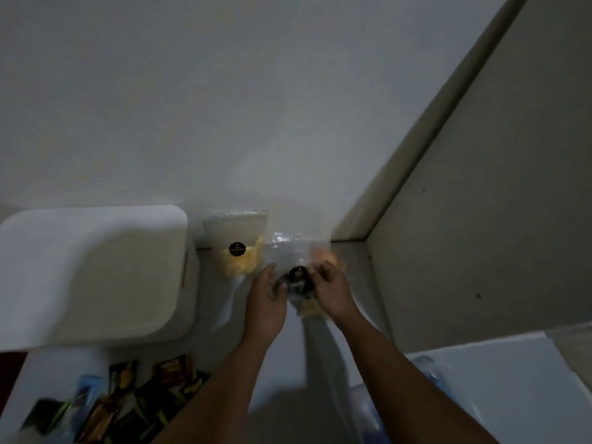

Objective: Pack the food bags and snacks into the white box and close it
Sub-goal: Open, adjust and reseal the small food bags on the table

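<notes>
Clear bag (298, 261) pinched between both hands, left (267, 299) and right (331, 291); box (96, 277) lies left, nearer left hand.

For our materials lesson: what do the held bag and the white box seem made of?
Held bag: seemingly thin clear plastic, glossy; yellow food shows through and it glints. White box: probably matte card or foam; smooth, dull, rounded corners, but the blur leaves it open.
</notes>
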